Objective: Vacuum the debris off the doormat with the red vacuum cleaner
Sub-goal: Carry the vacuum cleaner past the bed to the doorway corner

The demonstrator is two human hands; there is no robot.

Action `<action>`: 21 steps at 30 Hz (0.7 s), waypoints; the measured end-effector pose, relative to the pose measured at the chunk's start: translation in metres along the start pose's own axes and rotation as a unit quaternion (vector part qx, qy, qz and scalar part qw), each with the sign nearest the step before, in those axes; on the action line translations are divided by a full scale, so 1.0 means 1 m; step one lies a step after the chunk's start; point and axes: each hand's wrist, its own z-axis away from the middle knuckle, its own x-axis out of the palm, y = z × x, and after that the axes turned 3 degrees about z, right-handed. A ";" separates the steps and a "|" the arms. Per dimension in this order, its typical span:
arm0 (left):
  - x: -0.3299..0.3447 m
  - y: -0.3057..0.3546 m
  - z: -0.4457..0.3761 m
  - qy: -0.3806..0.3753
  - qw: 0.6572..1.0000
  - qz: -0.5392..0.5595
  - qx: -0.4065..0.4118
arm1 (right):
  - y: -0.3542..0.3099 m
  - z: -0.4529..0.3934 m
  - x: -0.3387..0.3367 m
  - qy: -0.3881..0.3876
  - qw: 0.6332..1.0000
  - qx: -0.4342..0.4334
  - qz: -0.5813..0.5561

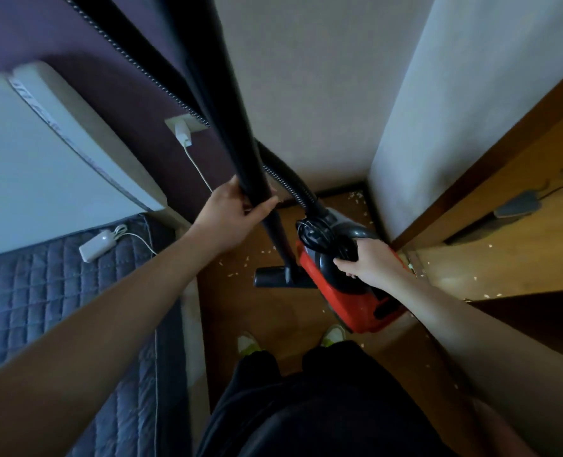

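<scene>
We are at the setting-up step, we judge: the red vacuum cleaner [349,291] sits on the wooden floor [273,311] in a narrow gap between the bed [59,291] and the wall [405,127], just ahead of our feet. Our left hand [230,212] has its grip wrapped round the black tube [240,143], which rises steeply towards the camera, while the nozzle [273,278] rests on the floor just beside the red body. Our right hand [372,262] has its fingers curled over the dark handle [342,255] on top of the machine, holding it. The ribbed hose [293,183] loops from the body up behind the tube.

Pale debris [237,262] is scattered over the floor near the nozzle and along the doorway. We cannot make out a doormat for certain; it may lie beyond the door frame to our right.

The next move calls for lifting or dragging the machine towards the mat, keeping the tube clear of the white charger cable [197,169] hanging from the wall socket.
</scene>
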 end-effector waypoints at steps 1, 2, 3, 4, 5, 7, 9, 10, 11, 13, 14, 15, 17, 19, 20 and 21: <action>-0.007 0.001 0.015 0.013 1.000 -0.006 0.001 | -0.006 0.006 -0.003 -0.009 1.000 -0.008 0.012; -0.012 0.001 0.028 0.027 1.000 -0.004 -0.001 | -0.011 0.012 -0.004 -0.015 0.999 -0.019 0.024; -0.017 0.002 0.042 0.041 0.999 0.003 -0.007 | -0.019 0.020 -0.004 -0.021 0.999 -0.031 0.039; -0.020 0.000 0.054 0.054 0.998 0.008 -0.018 | -0.027 0.027 -0.003 -0.027 0.997 -0.043 0.054; -0.021 -0.002 0.068 0.067 0.997 0.008 -0.030 | -0.036 0.034 -0.001 -0.034 0.996 -0.055 0.066; -0.024 -0.005 0.096 0.093 0.994 0.013 -0.048 | -0.052 0.046 0.006 -0.048 0.992 -0.075 0.094; -0.023 -0.007 0.124 0.116 0.991 0.028 -0.063 | -0.065 0.055 0.012 -0.072 0.987 -0.085 0.117; -0.022 -0.009 0.138 0.127 0.989 0.033 -0.070 | -0.070 0.059 0.017 -0.078 0.985 -0.093 0.122; -0.020 -0.011 0.153 0.138 0.987 0.037 -0.076 | -0.077 0.064 0.022 -0.083 0.983 -0.105 0.128; -0.019 -0.018 0.183 0.162 0.981 0.056 -0.086 | -0.092 0.079 0.035 -0.087 0.977 -0.129 0.146; -0.020 -0.021 0.199 0.179 0.978 0.065 -0.085 | -0.100 0.088 0.043 -0.088 0.974 -0.139 0.153; -0.023 -0.024 0.215 0.194 0.975 0.070 -0.082 | -0.108 0.098 0.050 -0.083 0.972 -0.150 0.161; -0.029 -0.030 0.249 0.221 0.968 0.085 -0.077 | -0.123 0.119 0.063 -0.081 0.964 -0.182 0.177; -0.033 -0.038 0.284 0.246 0.959 0.121 -0.077 | -0.137 0.136 0.075 -0.097 0.959 -0.199 0.176; -0.034 -0.041 0.301 0.258 0.952 0.145 -0.077 | -0.143 0.144 0.082 -0.103 0.957 -0.204 0.179; -0.034 -0.042 0.319 0.271 0.945 0.166 -0.081 | -0.149 0.154 0.087 -0.110 0.953 -0.215 0.180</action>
